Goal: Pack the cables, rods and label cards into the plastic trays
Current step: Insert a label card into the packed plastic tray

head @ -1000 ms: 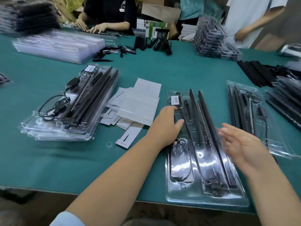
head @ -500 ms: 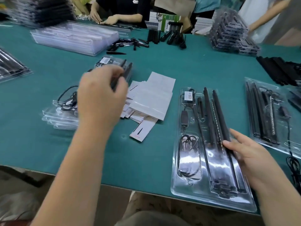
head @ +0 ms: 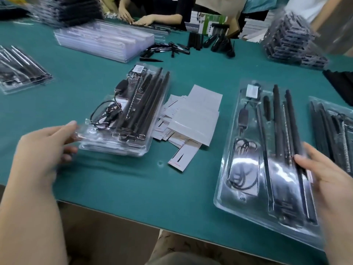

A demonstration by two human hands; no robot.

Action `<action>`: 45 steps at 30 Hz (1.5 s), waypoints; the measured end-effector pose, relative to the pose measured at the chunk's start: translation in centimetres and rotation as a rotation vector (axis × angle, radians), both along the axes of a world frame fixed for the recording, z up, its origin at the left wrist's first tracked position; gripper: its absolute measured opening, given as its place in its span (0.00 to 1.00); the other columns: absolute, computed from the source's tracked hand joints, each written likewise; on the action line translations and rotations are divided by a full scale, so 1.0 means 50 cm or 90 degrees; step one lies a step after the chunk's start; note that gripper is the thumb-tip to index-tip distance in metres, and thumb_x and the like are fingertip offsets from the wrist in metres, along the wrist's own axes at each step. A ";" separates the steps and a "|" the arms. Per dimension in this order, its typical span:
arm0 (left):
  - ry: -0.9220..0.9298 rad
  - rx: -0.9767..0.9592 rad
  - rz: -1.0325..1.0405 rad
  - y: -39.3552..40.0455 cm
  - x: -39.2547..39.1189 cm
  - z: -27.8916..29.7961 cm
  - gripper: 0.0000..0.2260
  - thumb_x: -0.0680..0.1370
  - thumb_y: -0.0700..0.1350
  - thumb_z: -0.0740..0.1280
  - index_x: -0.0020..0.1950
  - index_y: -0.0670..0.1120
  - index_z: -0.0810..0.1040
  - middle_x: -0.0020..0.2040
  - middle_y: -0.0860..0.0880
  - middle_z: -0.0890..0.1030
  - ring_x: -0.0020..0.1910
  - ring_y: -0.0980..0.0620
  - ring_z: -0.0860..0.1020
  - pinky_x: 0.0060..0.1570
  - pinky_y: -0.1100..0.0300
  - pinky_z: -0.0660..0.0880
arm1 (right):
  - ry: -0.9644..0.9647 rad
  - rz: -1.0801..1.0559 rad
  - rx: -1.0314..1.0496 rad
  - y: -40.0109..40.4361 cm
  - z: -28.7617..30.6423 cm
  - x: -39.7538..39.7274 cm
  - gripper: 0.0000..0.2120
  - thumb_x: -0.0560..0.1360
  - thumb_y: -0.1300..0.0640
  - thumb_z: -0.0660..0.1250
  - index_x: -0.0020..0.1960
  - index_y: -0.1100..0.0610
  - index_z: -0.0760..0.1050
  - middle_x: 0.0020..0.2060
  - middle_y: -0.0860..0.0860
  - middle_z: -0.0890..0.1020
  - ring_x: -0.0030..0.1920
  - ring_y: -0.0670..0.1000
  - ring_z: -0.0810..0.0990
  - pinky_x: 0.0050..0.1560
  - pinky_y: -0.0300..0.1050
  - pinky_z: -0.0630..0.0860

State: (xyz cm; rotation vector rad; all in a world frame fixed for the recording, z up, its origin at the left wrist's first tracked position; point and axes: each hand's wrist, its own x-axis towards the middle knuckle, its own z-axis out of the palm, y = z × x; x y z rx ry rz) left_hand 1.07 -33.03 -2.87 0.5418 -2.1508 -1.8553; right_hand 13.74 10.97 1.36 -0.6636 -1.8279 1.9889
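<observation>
The green table [head: 118, 180] is carrying everything in front of you. At its far side a broad pile of clear empty trays [head: 104, 40] is lying, with dark stacks of packed trays at the far left [head: 63, 10] and far right [head: 290, 41], and other people's hands [head: 141, 21] are working there. Loose black parts [head: 191, 47] are scattering between those piles.

Nearer you, the stack of filled trays [head: 118, 138] is sitting left of centre, holding rods [head: 150, 100] and a coiled cable [head: 107, 116]. Your left hand [head: 41, 150] is gripping its near left corner, thumb on top and fingers curling beneath.

To the right, the single tray [head: 246, 205] is lying at a slant near the table's edge, with rods, a cable and a small label inside. Your right hand [head: 328, 180] is resting its fingers and thumb on that tray's right side, over the outer rod; whether it is clamping is blurred and you cannot tell.

Between the two trays, the label cards [head: 193, 119] are lying in a loose heap, touching the stack's right edge. Another filled tray [head: 336, 127] is lying just beyond your right hand.
</observation>
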 end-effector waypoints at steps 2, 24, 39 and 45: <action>0.021 0.025 -0.020 0.004 0.013 -0.003 0.13 0.73 0.56 0.70 0.48 0.47 0.83 0.40 0.49 0.83 0.21 0.62 0.72 0.19 0.73 0.63 | 0.063 0.060 -0.077 -0.027 0.023 -0.033 0.18 0.70 0.60 0.68 0.60 0.50 0.80 0.53 0.52 0.84 0.49 0.51 0.84 0.41 0.48 0.82; 0.136 -0.017 0.155 0.053 0.024 -0.007 0.05 0.67 0.51 0.68 0.36 0.52 0.83 0.25 0.57 0.76 0.26 0.59 0.71 0.24 0.69 0.67 | -0.048 0.242 0.265 -0.416 0.024 -0.346 0.19 0.72 0.47 0.68 0.59 0.55 0.72 0.56 0.52 0.76 0.54 0.53 0.74 0.54 0.50 0.71; 0.170 0.066 0.178 0.058 0.020 0.000 0.13 0.71 0.61 0.63 0.34 0.56 0.82 0.36 0.57 0.80 0.29 0.60 0.75 0.24 0.68 0.68 | -0.013 0.352 0.370 -0.385 0.011 -0.325 0.27 0.77 0.45 0.63 0.73 0.51 0.64 0.65 0.55 0.68 0.58 0.51 0.72 0.58 0.43 0.67; 0.189 0.103 0.126 0.044 0.019 -0.003 0.16 0.72 0.64 0.62 0.39 0.55 0.83 0.42 0.56 0.82 0.33 0.59 0.74 0.27 0.69 0.69 | -0.075 0.432 0.329 -0.314 0.032 -0.276 0.29 0.73 0.47 0.66 0.71 0.54 0.65 0.59 0.49 0.76 0.54 0.50 0.78 0.57 0.47 0.74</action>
